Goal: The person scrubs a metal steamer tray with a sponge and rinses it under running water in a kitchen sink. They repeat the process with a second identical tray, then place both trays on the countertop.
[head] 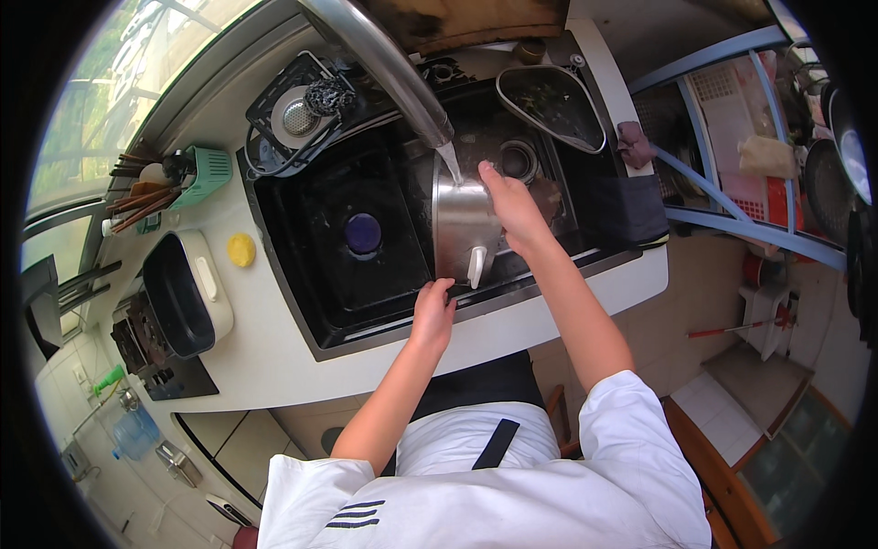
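A stainless steel pot [461, 221] lies tipped on its side over the divider and right basin of the black double sink [329, 288]. Water [449, 163] runs onto its wall from the metal faucet [405, 82]. My right hand [514, 206] grips the pot's right end, thumb pointing up, with the fingers partly hidden behind it. At the pot's near left edge, my left hand [433, 312] holds on with its fingertips. A white handle [477, 266] sticks out from the pot's near side.
A black strainer basket [549, 110] sits at the sink's back right, and a dark cloth [621, 209] hangs over its right side. On the left counter are a yellow sponge [241, 250], a rectangular cream pan [223, 316] and a green utensil holder [209, 175]. A steel scrubber [328, 97] rests in a rack behind.
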`<state>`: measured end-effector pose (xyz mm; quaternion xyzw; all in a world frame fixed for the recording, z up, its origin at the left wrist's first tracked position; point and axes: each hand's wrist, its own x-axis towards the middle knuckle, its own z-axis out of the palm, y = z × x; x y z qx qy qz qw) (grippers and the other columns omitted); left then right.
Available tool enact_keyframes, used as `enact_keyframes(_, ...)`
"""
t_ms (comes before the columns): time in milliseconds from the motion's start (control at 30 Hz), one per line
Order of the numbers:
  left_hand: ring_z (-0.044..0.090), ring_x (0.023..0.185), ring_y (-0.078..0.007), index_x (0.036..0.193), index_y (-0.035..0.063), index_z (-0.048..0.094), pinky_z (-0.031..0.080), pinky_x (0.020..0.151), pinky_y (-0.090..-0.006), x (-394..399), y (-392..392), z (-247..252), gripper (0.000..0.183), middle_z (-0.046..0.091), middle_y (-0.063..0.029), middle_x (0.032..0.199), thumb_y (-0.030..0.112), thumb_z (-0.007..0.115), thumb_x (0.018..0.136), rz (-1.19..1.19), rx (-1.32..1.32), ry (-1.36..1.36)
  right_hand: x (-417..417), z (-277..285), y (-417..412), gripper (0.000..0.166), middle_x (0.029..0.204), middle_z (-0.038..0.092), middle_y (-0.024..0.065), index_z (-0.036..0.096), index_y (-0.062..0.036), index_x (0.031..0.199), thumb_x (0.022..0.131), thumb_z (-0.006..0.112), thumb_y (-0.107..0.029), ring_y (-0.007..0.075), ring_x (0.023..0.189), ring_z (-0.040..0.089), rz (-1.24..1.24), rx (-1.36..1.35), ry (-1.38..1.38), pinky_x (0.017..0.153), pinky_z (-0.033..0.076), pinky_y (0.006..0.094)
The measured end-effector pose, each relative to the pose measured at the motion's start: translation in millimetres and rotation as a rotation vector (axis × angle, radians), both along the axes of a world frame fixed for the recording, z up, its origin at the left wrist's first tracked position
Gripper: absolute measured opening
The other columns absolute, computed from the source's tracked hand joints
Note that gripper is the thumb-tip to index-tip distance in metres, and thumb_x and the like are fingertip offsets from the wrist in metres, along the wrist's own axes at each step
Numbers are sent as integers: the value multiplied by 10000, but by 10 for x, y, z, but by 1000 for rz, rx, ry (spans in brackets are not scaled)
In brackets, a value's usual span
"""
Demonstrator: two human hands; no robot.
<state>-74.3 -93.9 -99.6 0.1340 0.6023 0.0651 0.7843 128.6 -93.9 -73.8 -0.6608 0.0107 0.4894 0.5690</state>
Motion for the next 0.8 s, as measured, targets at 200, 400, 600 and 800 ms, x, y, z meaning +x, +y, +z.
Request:
enact_keyframes(200, 438, 1118, -170, 1405, 36, 276, 357, 975, -443, 106, 274, 425, 600, 467, -46, 1227, 195, 538, 889, -53, 169, -75, 18, 313, 31, 548, 591, 524, 70, 571, 83, 696, 900, 528, -424, 127, 588, 478, 459, -62, -306, 554, 389, 324)
enact_keyframes(400, 520, 1116, -216, 1248, 77, 471, 450, 903, -413, 363, 829, 748, 489, 529, -86, 1227, 439, 479, 919, -214, 209, -351, -131, 679, -71, 507, 584, 555, 201, 576, 77, 682, 898, 520, -378, 302, 548, 539, 836, -126, -639, 567, 418, 400)
enact_keyframes(600, 532, 1118, -203, 1265, 63, 455, 462, 890, -409, 369, 828, 619, 512, 535, -97, 1241, 422, 521, 907, -327, 95, -223, -401, 805, -295, 446, 521, 555, 144, 606, -20, 606, 883, 529, -360, 327, 499, 557, 1128, -99, -1013, 550, 472, 419)
enact_keyframes(800, 523, 1145, -267, 1303, 37, 402, 435, 948, -407, 238, 612, 459, 512, 524, -125, 1263, 223, 507, 838, -143, 93, -343, -547, 837, -495, 370, 556, 570, 92, 609, -52, 676, 841, 607, -383, 265, 530, 581, 1061, 3, -1082, 556, 469, 379)
